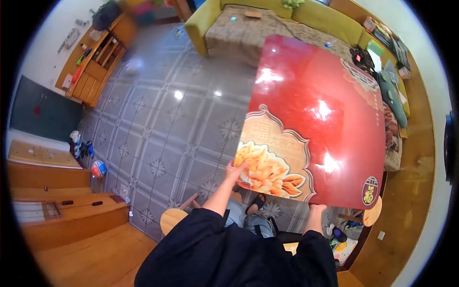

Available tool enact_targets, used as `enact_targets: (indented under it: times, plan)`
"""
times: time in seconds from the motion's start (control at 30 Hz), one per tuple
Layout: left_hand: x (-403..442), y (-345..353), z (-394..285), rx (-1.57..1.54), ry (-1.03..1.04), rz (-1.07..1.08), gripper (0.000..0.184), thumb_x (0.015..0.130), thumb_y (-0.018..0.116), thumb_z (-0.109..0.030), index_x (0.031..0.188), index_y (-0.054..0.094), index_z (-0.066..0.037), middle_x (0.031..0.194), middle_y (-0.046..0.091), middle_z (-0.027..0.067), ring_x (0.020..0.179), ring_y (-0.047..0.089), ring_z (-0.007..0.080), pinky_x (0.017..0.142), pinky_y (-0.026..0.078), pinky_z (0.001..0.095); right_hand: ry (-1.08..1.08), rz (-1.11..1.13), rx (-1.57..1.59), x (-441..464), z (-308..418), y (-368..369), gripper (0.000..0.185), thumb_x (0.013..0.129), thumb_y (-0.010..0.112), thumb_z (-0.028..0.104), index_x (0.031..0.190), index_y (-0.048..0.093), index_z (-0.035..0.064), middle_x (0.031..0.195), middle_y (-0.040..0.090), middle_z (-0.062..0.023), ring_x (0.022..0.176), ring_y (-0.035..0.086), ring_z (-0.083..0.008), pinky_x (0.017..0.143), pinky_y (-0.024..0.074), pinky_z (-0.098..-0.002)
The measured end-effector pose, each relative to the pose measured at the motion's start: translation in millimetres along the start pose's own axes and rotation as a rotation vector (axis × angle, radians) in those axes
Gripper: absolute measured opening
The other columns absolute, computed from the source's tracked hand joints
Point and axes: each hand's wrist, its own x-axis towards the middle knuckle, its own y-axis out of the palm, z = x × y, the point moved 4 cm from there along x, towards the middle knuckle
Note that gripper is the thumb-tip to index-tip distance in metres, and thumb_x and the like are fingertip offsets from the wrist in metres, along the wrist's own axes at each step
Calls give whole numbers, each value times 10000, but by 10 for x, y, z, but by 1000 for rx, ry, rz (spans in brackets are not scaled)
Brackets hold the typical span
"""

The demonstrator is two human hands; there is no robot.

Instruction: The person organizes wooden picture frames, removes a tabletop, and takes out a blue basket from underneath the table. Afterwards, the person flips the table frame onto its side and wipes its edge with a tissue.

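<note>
Red board (306,115): glossy and broad, with cut corners, out in front of me and a little to my right; its near edge is at my hands, its far end overlaps my view of the sofa (325,20); whether anything else bears it from below I cannot tell

Left hand (235,173): gripping the board at its near left corner, my thumb over the top face, the other fingers mostly hidden beneath

Right hand (317,208): closed on the near edge, farther along to the right; how my fingertips sit underneath I cannot tell

Print: orange-yellow flowers (267,170) beside my left thumb, a dark round emblem (369,190) near the right corner

Stools: one pale round seat (173,221) left of my left forearm, another pale seat (373,211) partly under the board's right corner

Below me: a dark sandal (257,203) on the grey patterned tiles (158,138)

Sofa side: a brown cover (232,31) on the seat, a black bag (362,58) toward the right end

Far left: a red, white and blue ball (99,168) on the floor, a wooden cabinet (91,79) against the wall
</note>
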Motion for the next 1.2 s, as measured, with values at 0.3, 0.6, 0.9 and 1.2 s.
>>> enact_targets:
  times: [0.3,0.6,0.9,1.2]
  plan:
    - [242,124,187,8,220,-6,717,600,777,-366,1121,516,52,998,622,150,902,606,210,810,465,313,-81,-308,-164,-97,143,-59,494,860,269,346,1257,430,100,1313,413,-62,1197,387,-269,989,316,-428]
    - [319,31,-394,0,204,136,622,628,778,-291,1095,532,39,958,639,115,859,607,166,766,471,276,-47,-352,-32,-400,-175,-140,501,863,270,350,1273,414,101,1326,399,-61,1209,370,-275,991,309,-435]
    - [440,89,-802,56,178,221,531,653,777,-175,1077,528,25,960,611,92,822,585,154,732,481,287,-179,-83,313,-245,-563,-246,445,886,284,346,1194,479,92,1264,460,-37,1136,420,-223,958,335,-377]
    - [810,-26,-886,353,367,-13,724,655,765,-316,1177,418,46,1082,523,150,955,524,217,808,430,339,-3,-393,277,-913,-694,286,458,885,301,394,1178,476,90,1211,498,-86,1044,507,-285,848,433,-464]
